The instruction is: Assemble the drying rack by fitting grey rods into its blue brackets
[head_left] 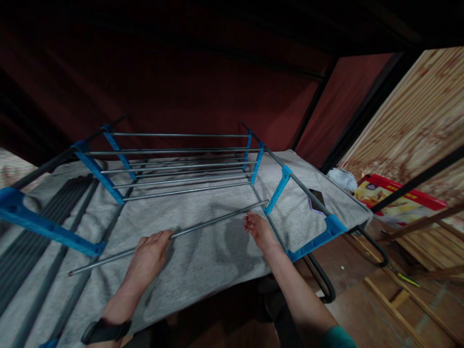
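My left hand (150, 253) is closed around a thin grey metal rod (206, 224), which slants over the grey cloth. The rod's far end lies beside the blue plastic bracket (278, 189) on the right; its near left end sticks out past my wrist. Just below the rod's right part is my right hand (258, 229), fingers curled together and apart from the rod. Whatever they may hold is too small to make out. Ahead stands a rack frame with several crossbars (188, 192) between blue brackets (99, 171). Another blue bracket (54, 232) stands at the left.
Several grey tubes (47, 217) lie side by side at the left on the cloth-covered surface (217, 261). A phone (316, 200) rests beyond the right-hand tube. Farther right are a red and yellow box (397, 198) and wooden slatted pieces (427, 244) on the floor side.
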A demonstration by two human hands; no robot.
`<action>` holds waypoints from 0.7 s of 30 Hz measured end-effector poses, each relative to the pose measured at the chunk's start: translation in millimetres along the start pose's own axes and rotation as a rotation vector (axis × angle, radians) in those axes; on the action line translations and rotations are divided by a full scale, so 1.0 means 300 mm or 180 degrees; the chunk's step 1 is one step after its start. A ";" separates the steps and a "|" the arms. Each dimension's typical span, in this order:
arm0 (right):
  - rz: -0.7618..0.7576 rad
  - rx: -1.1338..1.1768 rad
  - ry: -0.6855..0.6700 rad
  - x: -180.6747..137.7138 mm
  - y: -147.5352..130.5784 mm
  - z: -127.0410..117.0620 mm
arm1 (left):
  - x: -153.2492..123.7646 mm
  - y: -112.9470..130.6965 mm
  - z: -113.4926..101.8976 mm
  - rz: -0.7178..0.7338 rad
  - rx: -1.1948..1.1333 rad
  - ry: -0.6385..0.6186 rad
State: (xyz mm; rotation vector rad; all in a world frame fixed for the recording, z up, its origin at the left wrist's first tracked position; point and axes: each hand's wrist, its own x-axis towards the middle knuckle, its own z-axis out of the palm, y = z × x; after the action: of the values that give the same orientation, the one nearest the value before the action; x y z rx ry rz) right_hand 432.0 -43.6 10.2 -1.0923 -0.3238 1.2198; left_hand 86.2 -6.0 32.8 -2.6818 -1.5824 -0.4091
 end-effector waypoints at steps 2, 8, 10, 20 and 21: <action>0.0057 0.0039 -0.0030 0.004 -0.001 -0.011 | 0.001 0.000 0.002 -0.0019 -0.0035 -0.0155; 0.0099 0.0159 0.0094 0.013 -0.005 -0.017 | 0.002 0.018 -0.006 -0.0083 -0.0124 -0.0327; 0.0041 0.0142 0.0176 0.013 -0.007 -0.015 | 0.002 0.019 -0.002 -0.0088 -0.0166 -0.0333; 0.0172 0.0098 0.0463 0.020 0.001 -0.043 | -0.005 0.050 0.028 -0.0025 0.0007 -0.0379; 0.0207 0.0123 0.0512 0.023 0.002 -0.049 | -0.006 0.065 0.027 0.0017 0.0074 -0.0396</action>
State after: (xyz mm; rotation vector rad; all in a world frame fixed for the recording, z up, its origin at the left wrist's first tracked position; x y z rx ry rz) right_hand 444.6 -44.9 0.2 -1.1670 -0.1421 1.1822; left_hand 103.9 -16.1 27.1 -2.7430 -1.5982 -0.2262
